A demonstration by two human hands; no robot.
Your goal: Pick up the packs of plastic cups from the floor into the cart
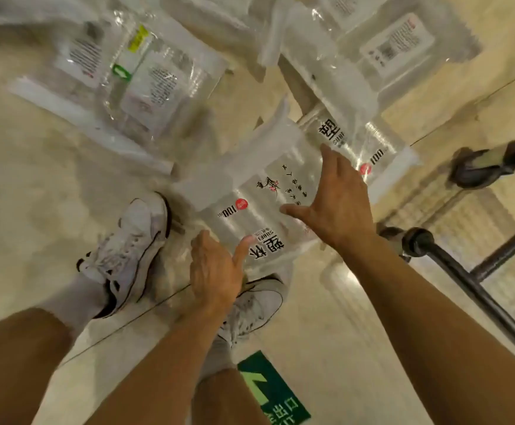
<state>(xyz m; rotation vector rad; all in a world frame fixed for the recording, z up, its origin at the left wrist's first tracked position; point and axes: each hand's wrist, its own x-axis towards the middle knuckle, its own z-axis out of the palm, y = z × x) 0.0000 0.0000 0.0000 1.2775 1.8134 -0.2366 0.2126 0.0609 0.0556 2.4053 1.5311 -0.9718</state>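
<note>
Hands reach down over a clear pack of plastic cups (259,191) that lies on the pale polished floor (35,185) just ahead of the person's white sneakers. The left hand (216,271) is at the near end of the pack, fingers spread and loose, its thumb touching the plastic beside the large black printed characters; it grasps nothing. The right hand (339,200) is spread wide over the pack's right side, palm down, thumb stretched across the printed face, fingers extended toward the far edge; whether it presses on the plastic or hangs just above it cannot be told, and it has not closed on anything.

A second pack (360,148) with the same black lettering and a red round mark lies just beyond the right hand, partly under the first one's far corner. More packs lie farther off on the floor: one group with white labels and a yellow-green sticker (121,78) toward the upper left, another group (372,47) toward the upper right, all blurred.

The left sneaker (127,250) stands beside the near pack; the right sneaker (256,305) is partly hidden under the left wrist. A dark metal cart frame (452,268) with a wheel (489,164) stands at the right edge of the view. A green floor sign (271,391) lies near the bottom.
</note>
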